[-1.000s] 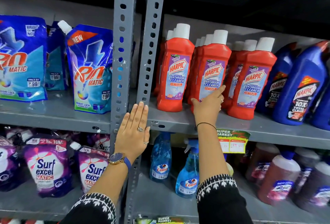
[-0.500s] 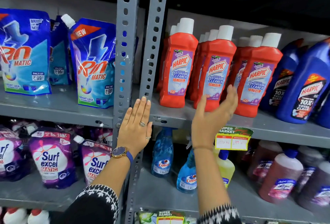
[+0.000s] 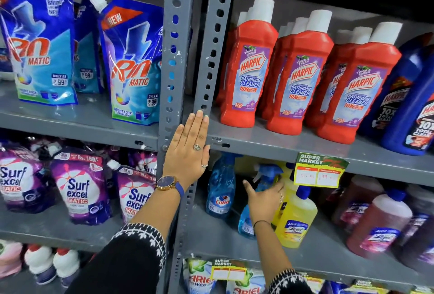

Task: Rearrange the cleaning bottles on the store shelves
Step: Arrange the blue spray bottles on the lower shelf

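A: Where is the left hand (image 3: pixel 189 153)?

B: Flat against the grey upright (image 3: pixel 204 77), fingers straight and together, palm on the metal; it holds nothing; a watch (image 3: pixel 167 183) sits on that wrist and 2 rings show on the fingers.

A: And the right hand (image 3: pixel 266 196)?

B: Down on the lower shelf (image 3: pixel 211 235), spread wide with the thumb out to the left, right in front of a blue spray bottle (image 3: pixel 264 178); the palm covers the bottle's middle, so whether it touches is hard to say; it is not closed around it.

A: What stands near it?

B: A 2nd spray (image 3: pixel 222 190) further left and back, apart from the hand; a yellow bottle (image 3: pixel 297 218) with a blue cap just right of the wrist; brownish bottles (image 3: pixel 380 221) beyond that.

A: The shelf above?

B: Red Harpic bottles (image 3: pixel 298 75) in 3 rows, upright, white caps, labels forward; blue Harpic bottles (image 3: pixel 413 96) at the right end; a price tag (image 3: pixel 320 169) hangs from the shelf edge over the yellow bottle.

A: Left of the upright?

B: Rin pouches (image 3: pixel 133 63) above; Surf pouches (image 3: pixel 79 185) below.
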Demonstrator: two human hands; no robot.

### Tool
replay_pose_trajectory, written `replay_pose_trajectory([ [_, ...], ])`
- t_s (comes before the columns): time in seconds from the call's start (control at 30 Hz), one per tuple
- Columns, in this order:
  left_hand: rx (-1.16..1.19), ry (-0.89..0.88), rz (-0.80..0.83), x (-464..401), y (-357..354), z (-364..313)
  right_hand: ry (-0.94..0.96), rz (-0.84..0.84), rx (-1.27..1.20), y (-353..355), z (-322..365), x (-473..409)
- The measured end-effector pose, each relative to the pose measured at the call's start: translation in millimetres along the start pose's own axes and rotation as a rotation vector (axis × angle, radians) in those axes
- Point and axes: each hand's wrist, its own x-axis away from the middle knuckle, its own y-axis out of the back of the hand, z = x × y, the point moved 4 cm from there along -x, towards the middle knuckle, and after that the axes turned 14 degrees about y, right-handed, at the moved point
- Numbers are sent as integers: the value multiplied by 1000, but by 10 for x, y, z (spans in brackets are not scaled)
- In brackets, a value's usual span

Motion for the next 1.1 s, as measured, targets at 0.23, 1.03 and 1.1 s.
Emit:
replay_pose_trajectory([
  [0.23,-5,-4,10,7,-8,-4,-60,139,65,-24,-291,-37],
  [1.03,-10,-4,9,20,-15,6,136,433,223,-308,310,514],
  [1.1,-8,-1,10,19,-15,-1,142,428,229,-304,306,520],
])
